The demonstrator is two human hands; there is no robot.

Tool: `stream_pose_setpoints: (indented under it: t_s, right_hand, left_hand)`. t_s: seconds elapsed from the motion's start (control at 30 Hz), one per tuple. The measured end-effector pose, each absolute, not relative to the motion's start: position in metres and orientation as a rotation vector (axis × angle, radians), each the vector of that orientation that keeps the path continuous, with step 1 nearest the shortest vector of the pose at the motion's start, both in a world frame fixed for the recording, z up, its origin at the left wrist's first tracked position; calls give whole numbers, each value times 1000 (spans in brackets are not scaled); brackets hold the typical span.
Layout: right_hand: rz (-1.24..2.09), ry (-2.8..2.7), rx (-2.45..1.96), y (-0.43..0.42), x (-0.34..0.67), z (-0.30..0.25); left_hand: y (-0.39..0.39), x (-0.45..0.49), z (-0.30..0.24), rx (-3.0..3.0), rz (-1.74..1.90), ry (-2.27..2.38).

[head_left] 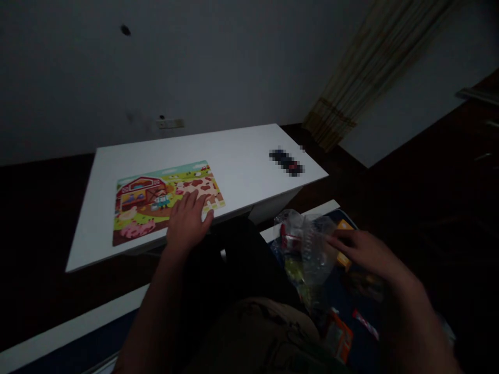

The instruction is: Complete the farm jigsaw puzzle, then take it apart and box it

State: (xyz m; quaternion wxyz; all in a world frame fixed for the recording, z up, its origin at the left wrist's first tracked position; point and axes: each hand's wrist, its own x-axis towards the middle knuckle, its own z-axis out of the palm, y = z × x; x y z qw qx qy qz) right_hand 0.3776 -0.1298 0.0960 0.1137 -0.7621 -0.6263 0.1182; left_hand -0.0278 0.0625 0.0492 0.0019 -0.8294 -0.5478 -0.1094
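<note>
My left hand [187, 219] lies flat with fingers spread on the lower right part of a colourful farm-scene puzzle [156, 200], which rests on a low white table [241, 156]. My right hand [364, 252] reaches down to the right and touches a clear plastic bag [310, 244] holding small colourful pieces. Its fingers curl at the bag's edge beside an orange piece [343, 227]. Whether the fingers grip the bag is unclear in the dim light.
A small dark object [286, 162], pixelated, lies near the table's right end. Loose orange and red packets [339, 335] sit on a dark blue surface by my lap. A striped curtain [362, 78] hangs at the back right. The room is dark.
</note>
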Motion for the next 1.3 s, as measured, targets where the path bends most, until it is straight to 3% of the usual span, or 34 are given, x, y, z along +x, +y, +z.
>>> stream_pose_setpoints:
  t_s: [0.03, 0.13, 0.3, 0.57, 0.73, 1.03, 1.3]
  right_hand:
    - [400, -1896, -2232, -124, 374, 112]
    - [116, -1931, -2162, -98, 351, 149]
    - [-326, -1990, -1783, -27, 286, 164]
    - [-335, -2378, -1566, 110, 233, 139]
    - [-281, -2378, -1546, 152, 233, 122]
    - [-208, -2101, -1460, 110, 226, 81]
    - [73, -2379, -1279, 43, 168, 53]
  left_hand:
    - [62, -28, 49, -2598, -336, -1722]
    - [60, -28, 48, -2584, -344, -1721]
    - [59, -31, 44, -2619, -344, -1687]
    - [58, -34, 45, -2629, -306, -1697]
    - [56, -35, 45, -2613, -331, -1694]
    - [58, -32, 48, -2613, -333, -1672]
    - [59, -34, 42, -2645, -309, -1592]
